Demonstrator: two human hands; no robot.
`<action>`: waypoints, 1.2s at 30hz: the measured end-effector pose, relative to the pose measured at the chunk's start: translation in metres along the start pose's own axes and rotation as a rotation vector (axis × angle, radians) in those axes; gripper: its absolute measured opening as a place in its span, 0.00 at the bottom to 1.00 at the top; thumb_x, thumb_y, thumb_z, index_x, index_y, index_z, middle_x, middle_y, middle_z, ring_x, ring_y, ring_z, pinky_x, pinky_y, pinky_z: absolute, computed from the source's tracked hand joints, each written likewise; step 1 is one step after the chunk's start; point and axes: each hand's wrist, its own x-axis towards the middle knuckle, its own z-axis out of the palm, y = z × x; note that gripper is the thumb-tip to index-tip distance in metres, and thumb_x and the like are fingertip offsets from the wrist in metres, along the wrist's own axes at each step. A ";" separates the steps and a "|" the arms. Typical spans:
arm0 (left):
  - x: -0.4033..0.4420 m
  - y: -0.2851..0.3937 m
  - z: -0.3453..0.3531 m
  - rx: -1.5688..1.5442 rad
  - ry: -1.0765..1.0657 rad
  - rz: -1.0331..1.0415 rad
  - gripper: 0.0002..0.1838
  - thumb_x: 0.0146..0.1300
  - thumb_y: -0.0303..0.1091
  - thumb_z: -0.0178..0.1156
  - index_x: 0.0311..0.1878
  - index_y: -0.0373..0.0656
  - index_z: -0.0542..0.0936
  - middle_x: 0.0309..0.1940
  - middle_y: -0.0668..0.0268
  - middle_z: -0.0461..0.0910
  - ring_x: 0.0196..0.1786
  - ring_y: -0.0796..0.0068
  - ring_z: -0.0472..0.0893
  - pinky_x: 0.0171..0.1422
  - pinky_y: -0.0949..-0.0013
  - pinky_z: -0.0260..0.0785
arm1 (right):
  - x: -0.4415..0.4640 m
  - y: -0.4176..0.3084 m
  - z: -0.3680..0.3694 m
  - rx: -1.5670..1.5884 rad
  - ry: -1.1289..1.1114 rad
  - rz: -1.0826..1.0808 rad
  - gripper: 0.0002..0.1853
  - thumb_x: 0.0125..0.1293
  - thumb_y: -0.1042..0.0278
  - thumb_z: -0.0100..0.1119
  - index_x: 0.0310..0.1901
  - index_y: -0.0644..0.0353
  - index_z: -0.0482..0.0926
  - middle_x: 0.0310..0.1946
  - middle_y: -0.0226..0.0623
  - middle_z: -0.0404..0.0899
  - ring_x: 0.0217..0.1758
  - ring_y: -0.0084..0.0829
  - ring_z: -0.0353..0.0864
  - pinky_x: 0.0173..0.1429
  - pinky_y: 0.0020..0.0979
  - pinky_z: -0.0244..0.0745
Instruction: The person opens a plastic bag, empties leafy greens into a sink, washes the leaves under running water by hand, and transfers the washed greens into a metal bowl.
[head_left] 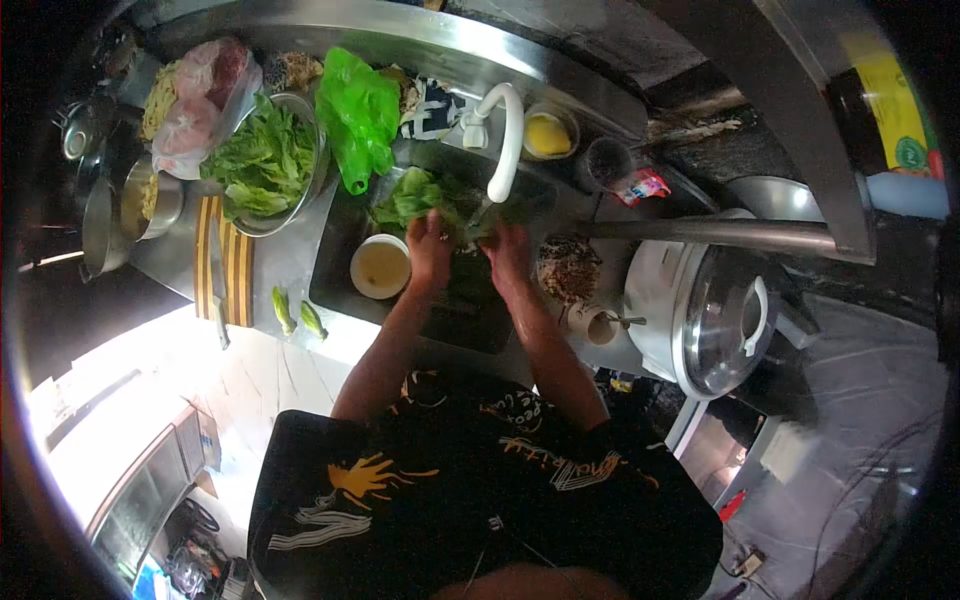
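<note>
My left hand (pixel 430 248) is closed at the base of green lettuce leaves (pixel 410 196) over the dark sink (pixel 335 255). To its right, my right hand (pixel 508 252) is under the white faucet (pixel 512 150), beside what looks like falling water. Its fingers are blurred, and dim green shows just past them; whether it grips a leaf I cannot make out. A white bowl of cloudy liquid (pixel 381 267) stands in the sink, left of my left hand. A bright green plastic bag (pixel 352 115) lies at the sink's back left edge.
A metal bowl of lettuce (pixel 268 170) stands left of the sink. Nearer are a striped cutting board (pixel 238 265), a knife (pixel 218 300) and two small green pieces (pixel 298 313). On the right are a cup with a spoon (pixel 598 326) and a white lidded cooker (pixel 665 300).
</note>
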 end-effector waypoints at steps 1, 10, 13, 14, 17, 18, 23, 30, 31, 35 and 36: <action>0.000 0.001 -0.002 -0.070 0.059 0.031 0.16 0.74 0.44 0.56 0.53 0.41 0.74 0.41 0.67 0.77 0.41 0.75 0.76 0.43 0.67 0.71 | 0.005 0.010 -0.003 0.166 0.051 0.043 0.21 0.77 0.57 0.51 0.62 0.62 0.69 0.46 0.38 0.76 0.46 0.33 0.79 0.55 0.42 0.79; 0.019 0.028 -0.093 -0.438 0.110 -0.313 0.18 0.76 0.48 0.53 0.51 0.43 0.79 0.42 0.66 0.82 0.43 0.70 0.81 0.46 0.63 0.76 | -0.019 0.011 0.024 -0.558 -0.345 -0.243 0.14 0.74 0.63 0.58 0.53 0.64 0.74 0.44 0.38 0.81 0.46 0.29 0.81 0.52 0.35 0.76; 0.014 0.014 -0.115 -0.539 0.048 -0.370 0.15 0.74 0.45 0.56 0.51 0.43 0.79 0.42 0.65 0.82 0.41 0.70 0.81 0.46 0.60 0.75 | -0.040 -0.023 0.116 -0.388 -0.844 -0.366 0.14 0.73 0.65 0.58 0.52 0.67 0.77 0.42 0.36 0.83 0.45 0.26 0.81 0.50 0.31 0.76; 0.010 0.016 -0.118 -0.528 0.033 -0.393 0.14 0.74 0.43 0.56 0.52 0.42 0.79 0.42 0.65 0.82 0.41 0.71 0.81 0.46 0.61 0.75 | -0.039 -0.028 0.148 -0.426 -0.889 -0.396 0.14 0.74 0.67 0.57 0.52 0.68 0.77 0.43 0.34 0.82 0.46 0.23 0.80 0.51 0.28 0.76; -0.002 0.034 -0.110 -0.495 0.034 -0.387 0.13 0.71 0.35 0.58 0.54 0.39 0.77 0.41 0.65 0.81 0.41 0.71 0.81 0.44 0.62 0.75 | -0.050 -0.046 0.234 -0.396 -1.006 -0.493 0.15 0.74 0.67 0.57 0.54 0.70 0.75 0.44 0.37 0.82 0.48 0.26 0.82 0.53 0.28 0.76; -0.006 0.044 -0.104 -0.482 0.043 -0.371 0.13 0.70 0.31 0.59 0.54 0.38 0.77 0.40 0.65 0.81 0.41 0.71 0.81 0.44 0.62 0.75 | -0.047 -0.046 0.246 -0.435 -0.959 -0.525 0.16 0.74 0.66 0.58 0.54 0.70 0.75 0.45 0.39 0.82 0.49 0.27 0.82 0.54 0.29 0.76; 0.008 0.002 -0.108 -0.203 -0.050 -0.171 0.09 0.70 0.30 0.56 0.49 0.37 0.79 0.36 0.68 0.79 0.39 0.77 0.77 0.44 0.68 0.70 | -0.059 -0.039 0.207 -0.560 -0.732 -0.757 0.21 0.74 0.61 0.58 0.58 0.70 0.73 0.53 0.46 0.79 0.55 0.35 0.81 0.56 0.36 0.76; 0.004 0.048 -0.035 -0.149 -0.323 -0.288 0.14 0.73 0.39 0.58 0.46 0.36 0.81 0.38 0.68 0.82 0.40 0.79 0.77 0.46 0.69 0.69 | -0.041 0.018 0.038 -0.351 -0.269 -0.444 0.14 0.75 0.62 0.56 0.55 0.61 0.75 0.43 0.34 0.76 0.44 0.29 0.79 0.51 0.36 0.76; 0.001 0.057 -0.018 -0.093 -0.361 -0.297 0.14 0.73 0.40 0.58 0.46 0.36 0.81 0.38 0.68 0.82 0.41 0.79 0.77 0.47 0.70 0.70 | -0.037 0.018 0.022 -0.124 -0.352 -0.164 0.13 0.76 0.63 0.55 0.54 0.61 0.75 0.41 0.33 0.76 0.42 0.28 0.78 0.51 0.35 0.75; 0.004 0.033 0.027 0.136 -0.406 -0.090 0.13 0.73 0.38 0.59 0.45 0.36 0.81 0.36 0.69 0.82 0.41 0.81 0.77 0.46 0.71 0.69 | -0.006 0.019 -0.022 -0.153 -0.394 -0.284 0.10 0.77 0.66 0.52 0.54 0.59 0.73 0.39 0.29 0.74 0.40 0.24 0.77 0.46 0.31 0.76; 0.005 0.033 0.033 0.195 -0.407 -0.059 0.12 0.73 0.37 0.59 0.44 0.36 0.81 0.35 0.69 0.81 0.39 0.81 0.76 0.44 0.71 0.69 | 0.003 0.021 -0.026 -0.128 -0.374 -0.342 0.10 0.76 0.67 0.52 0.54 0.59 0.73 0.39 0.29 0.74 0.40 0.24 0.77 0.45 0.31 0.76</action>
